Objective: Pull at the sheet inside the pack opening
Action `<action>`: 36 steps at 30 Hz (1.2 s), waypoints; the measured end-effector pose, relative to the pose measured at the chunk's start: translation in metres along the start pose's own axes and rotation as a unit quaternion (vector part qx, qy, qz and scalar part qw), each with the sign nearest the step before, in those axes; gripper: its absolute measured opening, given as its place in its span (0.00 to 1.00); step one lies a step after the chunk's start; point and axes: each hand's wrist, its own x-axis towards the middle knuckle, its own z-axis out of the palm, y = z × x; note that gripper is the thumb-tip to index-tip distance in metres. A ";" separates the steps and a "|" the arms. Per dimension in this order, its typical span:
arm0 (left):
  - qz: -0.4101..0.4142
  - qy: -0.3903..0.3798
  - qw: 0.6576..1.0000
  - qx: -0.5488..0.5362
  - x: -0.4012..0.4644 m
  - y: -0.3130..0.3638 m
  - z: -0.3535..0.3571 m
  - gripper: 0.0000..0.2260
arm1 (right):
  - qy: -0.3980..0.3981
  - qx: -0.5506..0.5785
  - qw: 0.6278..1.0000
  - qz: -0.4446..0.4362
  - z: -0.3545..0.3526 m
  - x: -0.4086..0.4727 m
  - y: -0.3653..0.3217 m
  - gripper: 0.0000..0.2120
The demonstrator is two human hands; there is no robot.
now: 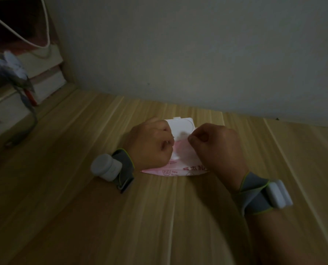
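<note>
Wipes pack [180,170] mostly hidden by hands: left hand [149,144] gripping it, right hand [214,146] pinching, contents unclear.

Light wooden desk [83,217], pink wet-wipe pack [182,170] lying flat on it, stacked books [44,77] at far left.

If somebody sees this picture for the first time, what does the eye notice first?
First, the pink wipes pack with its white lid raised, in the middle of the wooden table. The left hand and right hand meet over it with curled fingers. Each wrist wears a grey band with a white device.
</note>
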 end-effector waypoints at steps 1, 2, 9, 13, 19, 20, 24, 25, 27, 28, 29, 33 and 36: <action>-0.001 -0.005 1.000 0.001 0.000 0.000 0.000 0.13 | -0.001 0.002 1.000 0.006 0.000 0.000 0.000 0.07; -0.001 -0.008 1.000 0.002 0.000 0.000 0.000 0.13 | -0.002 0.003 1.000 0.012 0.000 0.000 0.001 0.07; 0.003 -0.029 1.000 0.013 -0.001 -0.001 0.001 0.12 | -0.027 0.026 0.996 0.083 0.005 0.004 0.005 0.08; -0.004 -0.044 0.999 0.019 -0.001 -0.001 0.001 0.13 | -0.037 0.033 0.993 0.105 0.007 0.006 0.009 0.08; -0.012 -0.057 0.998 0.020 -0.001 -0.001 0.001 0.15 | -0.038 0.032 0.992 0.115 0.009 0.006 0.012 0.08; -0.012 -0.058 0.998 0.020 -0.001 -0.001 0.001 0.15 | -0.036 0.032 0.992 0.114 0.009 0.006 0.012 0.08; -0.010 -0.063 0.998 0.025 -0.001 -0.001 0.001 0.15 | -0.034 0.036 0.992 0.114 0.009 0.006 0.010 0.08; -0.011 -0.064 0.998 0.027 0.000 -0.001 0.001 0.15 | -0.036 0.032 0.992 0.113 0.008 0.006 0.010 0.08; -0.010 -0.068 0.997 0.031 0.000 0.000 0.002 0.15 | -0.035 0.026 0.993 0.110 0.009 0.006 0.010 0.09; -0.009 -0.071 0.997 0.032 0.000 0.000 0.002 0.16 | -0.034 0.026 0.993 0.110 0.009 0.006 0.010 0.09; -0.009 -0.072 0.997 0.032 -0.001 0.000 0.002 0.16 | -0.033 0.026 0.993 0.110 0.009 0.005 0.010 0.09; -0.007 -0.079 0.997 0.027 -0.001 0.001 0.001 0.17 | -0.033 0.011 0.994 0.105 0.009 0.005 0.009 0.09; -0.005 -0.082 0.996 0.026 -0.001 0.002 0.002 0.17 | -0.037 0.007 0.994 0.104 0.010 0.004 0.009 0.09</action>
